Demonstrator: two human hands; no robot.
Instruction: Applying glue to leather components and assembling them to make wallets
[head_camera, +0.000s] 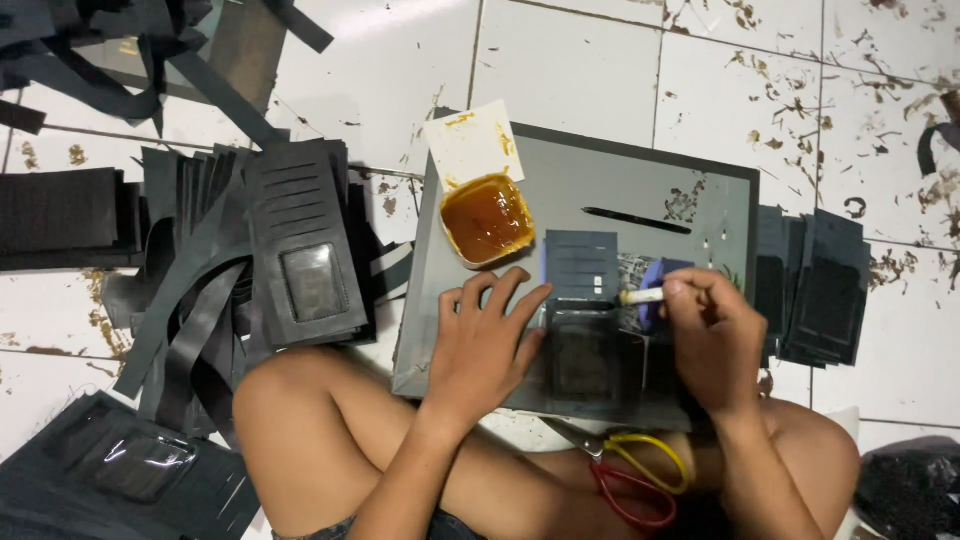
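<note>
A dark wallet panel (585, 320) with card slots and a clear window lies on a grey board (570, 180). My left hand (485, 345) presses flat on the board, fingers spread, touching the panel's left edge. My right hand (715, 335) pinches a small white-handled brush (640, 296), its tip at the panel's middle seam. A tub of amber glue (487, 217) stands just beyond my left hand. A white card (470, 143) smeared with glue lies behind the tub.
Stacked dark wallet panels (300, 250) and loose black strips (180, 330) cover the tiled floor at left. More panels (820, 285) lie at right. Red-and-yellow scissors (630, 470) rest by my knees. A black strip (635, 220) lies on the board.
</note>
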